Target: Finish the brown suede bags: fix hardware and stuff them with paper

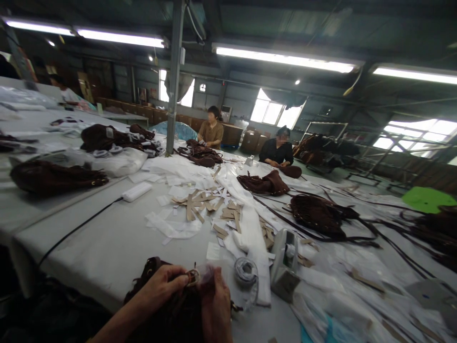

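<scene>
At the near edge of the desk (107, 247), the left hand (160, 286) pinches the ring (193, 277) of the brown bag (178, 317) while the right hand (216, 305) closes on clear film (207, 272) beside it, apparently a ring-wrapping step that calls for a steady pinch.

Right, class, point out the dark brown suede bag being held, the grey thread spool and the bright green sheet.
Dark brown suede bag (185, 314), head view, middle of its body.
Grey thread spool (245, 270), head view, wound top.
Bright green sheet (426, 200), head view, its middle.
</scene>
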Demonstrator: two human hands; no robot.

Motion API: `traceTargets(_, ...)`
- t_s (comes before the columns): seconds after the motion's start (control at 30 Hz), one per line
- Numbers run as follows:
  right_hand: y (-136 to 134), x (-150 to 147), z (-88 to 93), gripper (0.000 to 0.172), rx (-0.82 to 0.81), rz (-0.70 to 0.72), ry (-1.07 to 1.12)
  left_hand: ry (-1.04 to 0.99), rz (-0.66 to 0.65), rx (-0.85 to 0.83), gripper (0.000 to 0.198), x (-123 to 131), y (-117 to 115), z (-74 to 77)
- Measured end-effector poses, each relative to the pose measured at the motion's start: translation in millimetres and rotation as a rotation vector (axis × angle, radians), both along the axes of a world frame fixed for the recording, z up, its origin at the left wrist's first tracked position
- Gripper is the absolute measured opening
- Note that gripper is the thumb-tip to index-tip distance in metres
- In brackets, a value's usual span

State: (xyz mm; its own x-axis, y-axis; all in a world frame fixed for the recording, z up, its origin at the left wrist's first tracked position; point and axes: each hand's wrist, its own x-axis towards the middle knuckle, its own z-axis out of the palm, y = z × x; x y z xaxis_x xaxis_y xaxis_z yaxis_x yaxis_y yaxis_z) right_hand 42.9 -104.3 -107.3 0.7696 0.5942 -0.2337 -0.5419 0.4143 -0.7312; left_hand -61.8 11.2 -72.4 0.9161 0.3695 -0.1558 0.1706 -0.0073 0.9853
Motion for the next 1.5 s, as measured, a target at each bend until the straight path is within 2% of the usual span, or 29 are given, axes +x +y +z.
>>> traceTargets(0.13,-2,2,4.7,0.029,0.104,0.085,0.166,0.01,-0.006,0.011,0.039,0,0,3.0)
traceTargets(0.3,-4,3,2.2,0.027,0.127,0.095,0.205,-0.005,-0.026,0.088,0.037,-2,2,9.1)
traceTargets(0.57,-5,1,-1.7,0.027,0.091,0.137,0.159,0.004,-0.039,0.202,0.029,-4,-3,17.1)
traceTargets(0.7,-5,-2,-5.1,0.03,-0.045,0.079,0.11,-0.031,-0.077,0.195,0.029,-4,-5,22.3)
traceTargets(0.8,-3,-6,-3.1,0.035,-0.137,0.033,0.075,-0.042,-0.073,0.108,0.026,-4,-5,19.5)
traceTargets(0.93,-1,-9,3.2,0.046,-0.169,0.125,0.017,-0.074,-0.111,-0.203,0.031,-3,-5,13.1)
traceTargets(1.0,-4,-9,3.8,0.054,-0.258,0.173,-0.029,-0.087,-0.099,-0.314,0.034,-2,-5,11.1)
traceTargets(1.1,-14,-8,2.3,0.059,-0.485,0.111,-0.221,-0.059,-0.007,-0.348,0.037,-1,-3,7.4)
traceTargets(1.17,-22,-11,2.9,0.053,-0.648,-0.065,-0.467,-0.038,0.025,-0.34,0.037,1,-3,3.7)
traceTargets(1.27,-30,-18,8.3,0.036,-0.721,-0.301,-0.852,-0.026,0.011,-0.321,0.037,3,-3,-1.6)
traceTargets(1.37,-29,-22,14.9,0.017,-0.643,-0.263,-1.183,-0.034,-0.002,-0.326,0.036,4,-5,-1.8)
traceTargets(1.43,-27,-22,17.2,0.016,-0.619,-0.209,-1.297,-0.034,0.01,-0.366,0.035,3,-5,1.6)
traceTargets(1.5,-24,-21,17.4,0.019,-0.621,-0.204,-1.318,-0.036,0.012,-0.422,0.035,1,-4,6.2)
